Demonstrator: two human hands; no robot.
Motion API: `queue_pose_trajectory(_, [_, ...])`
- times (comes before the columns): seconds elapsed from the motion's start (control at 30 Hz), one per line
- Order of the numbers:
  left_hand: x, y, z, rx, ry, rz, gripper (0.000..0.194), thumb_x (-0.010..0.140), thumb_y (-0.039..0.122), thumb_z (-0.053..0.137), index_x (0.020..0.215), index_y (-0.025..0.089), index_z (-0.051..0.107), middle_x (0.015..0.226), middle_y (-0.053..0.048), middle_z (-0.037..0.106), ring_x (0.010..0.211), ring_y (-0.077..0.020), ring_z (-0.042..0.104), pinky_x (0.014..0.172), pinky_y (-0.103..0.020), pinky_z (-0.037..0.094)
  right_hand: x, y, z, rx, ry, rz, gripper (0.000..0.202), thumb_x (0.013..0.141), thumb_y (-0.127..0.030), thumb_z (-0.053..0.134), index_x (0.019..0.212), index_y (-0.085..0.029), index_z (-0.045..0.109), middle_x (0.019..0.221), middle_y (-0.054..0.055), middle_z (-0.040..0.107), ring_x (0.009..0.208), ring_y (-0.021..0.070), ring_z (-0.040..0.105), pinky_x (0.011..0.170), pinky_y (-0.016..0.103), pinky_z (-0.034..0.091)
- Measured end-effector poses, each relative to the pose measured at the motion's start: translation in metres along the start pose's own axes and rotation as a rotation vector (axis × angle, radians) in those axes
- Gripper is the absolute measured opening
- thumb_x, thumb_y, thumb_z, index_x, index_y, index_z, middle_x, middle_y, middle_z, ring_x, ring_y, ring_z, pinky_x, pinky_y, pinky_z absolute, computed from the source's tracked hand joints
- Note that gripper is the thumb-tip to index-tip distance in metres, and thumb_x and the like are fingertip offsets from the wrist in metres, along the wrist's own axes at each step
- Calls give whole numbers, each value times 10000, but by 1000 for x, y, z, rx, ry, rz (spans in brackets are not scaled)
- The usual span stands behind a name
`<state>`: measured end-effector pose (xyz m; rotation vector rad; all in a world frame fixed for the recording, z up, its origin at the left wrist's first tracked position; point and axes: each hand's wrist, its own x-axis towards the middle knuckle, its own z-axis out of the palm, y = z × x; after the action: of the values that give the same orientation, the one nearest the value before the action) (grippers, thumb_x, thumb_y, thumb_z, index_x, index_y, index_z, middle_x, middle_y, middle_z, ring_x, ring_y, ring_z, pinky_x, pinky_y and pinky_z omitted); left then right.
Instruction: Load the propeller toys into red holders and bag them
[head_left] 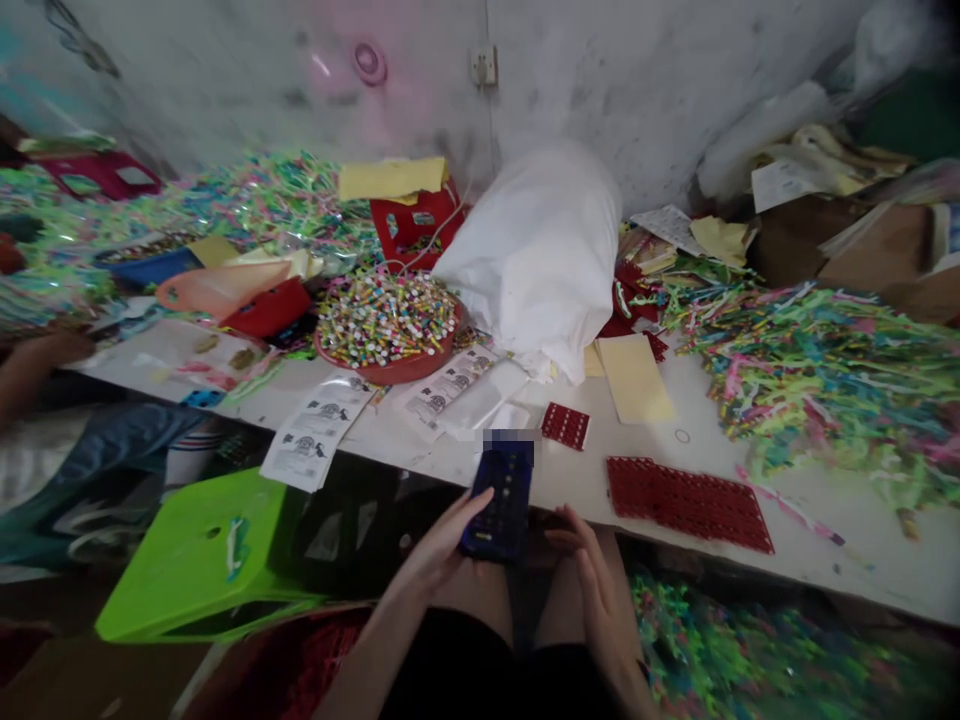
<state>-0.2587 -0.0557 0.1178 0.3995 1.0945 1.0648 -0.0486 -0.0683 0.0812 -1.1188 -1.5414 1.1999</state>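
Observation:
A smartphone [498, 505] with a dark blue screen lies in my left hand [444, 540], the thumb resting over its left edge. My right hand [589, 565] is just to the right of the phone, apart from it, with nothing in it and its fingers loosely spread. Past the phone, a small dark red perforated piece [565, 426] lies on the white table [679, 445]. Larger dark red perforated strips [686, 500] lie overlapped near the table's front edge. Printed sheets [319, 425] are left of the phone, some hanging over the edge.
A round basin [386, 372] heaped with small multicoloured pieces stands behind the sheets, beside a large white sack [536, 250]. Tangled colourful strands [832, 370] pile up at the right. A green stool [202, 545] stands below the table, and another person's arm [45, 360] reaches in at far left.

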Motion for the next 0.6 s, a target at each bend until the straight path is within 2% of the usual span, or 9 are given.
queue_pose_trajectory(0.03, [11, 10, -14, 87, 77, 42, 425, 740, 387, 678, 1064, 121, 607, 719, -48, 688, 501, -137, 607, 427, -210, 448, 3, -3, 1, -13, 30, 32, 441, 924, -425, 353, 1318, -244, 433, 1231, 88, 576, 1006, 191, 623, 878, 350, 515])
queue_pose_trajectory(0.13, [47, 45, -67, 284, 288, 133, 437, 689, 440, 699, 996, 138, 624, 632, -14, 644, 401, -95, 523, 317, -175, 343, 3, 2, -1, -66, 120, 109, 406, 910, -426, 396, 1249, -224, 492, 1082, 76, 648, 959, 187, 638, 851, 318, 520])
queue_pose_trajectory(0.23, [78, 78, -118, 407, 416, 159, 492, 650, 454, 717, 1018, 144, 617, 695, -32, 666, 474, -105, 560, 345, -167, 357, -5, 31, -7, -95, 152, 105, 405, 880, -446, 451, 1208, -221, 522, 1121, 79, 635, 938, 193, 646, 834, 299, 525])
queue_pose_trajectory(0.3, [93, 95, -144, 451, 465, 151, 527, 627, 457, 727, 1029, 137, 611, 745, -49, 678, 546, -127, 594, 370, -169, 373, -12, 55, -11, -107, 159, 91, 406, 856, -462, 487, 1181, -225, 544, 1174, 83, 613, 928, 198, 651, 824, 292, 529])
queue_pose_trajectory(0.37, [103, 108, -161, 513, 512, 136, 562, 622, 470, 719, 1052, 127, 600, 762, -60, 682, 581, -147, 606, 382, -178, 382, -20, 75, -13, -99, 205, 102, 413, 838, -489, 504, 1160, -236, 559, 1175, 83, 613, 915, 202, 655, 796, 283, 538])
queue_pose_trajectory(0.43, [111, 118, -171, 591, 549, 118, 614, 609, 472, 722, 1088, 114, 583, 741, -68, 681, 575, -170, 609, 384, -199, 398, -25, 89, -12, -78, 263, 125, 423, 832, -520, 491, 1142, -243, 568, 1133, 82, 630, 867, 200, 665, 752, 276, 550])
queue_pose_trajectory(0.6, [118, 123, -181, 743, 591, 122, 694, 589, 473, 730, 1151, 104, 557, 716, -77, 677, 534, -199, 611, 394, -244, 435, -32, 103, -9, -95, 313, 168, 455, 830, -561, 454, 1130, -240, 570, 1139, 97, 621, 838, 203, 669, 712, 275, 565])
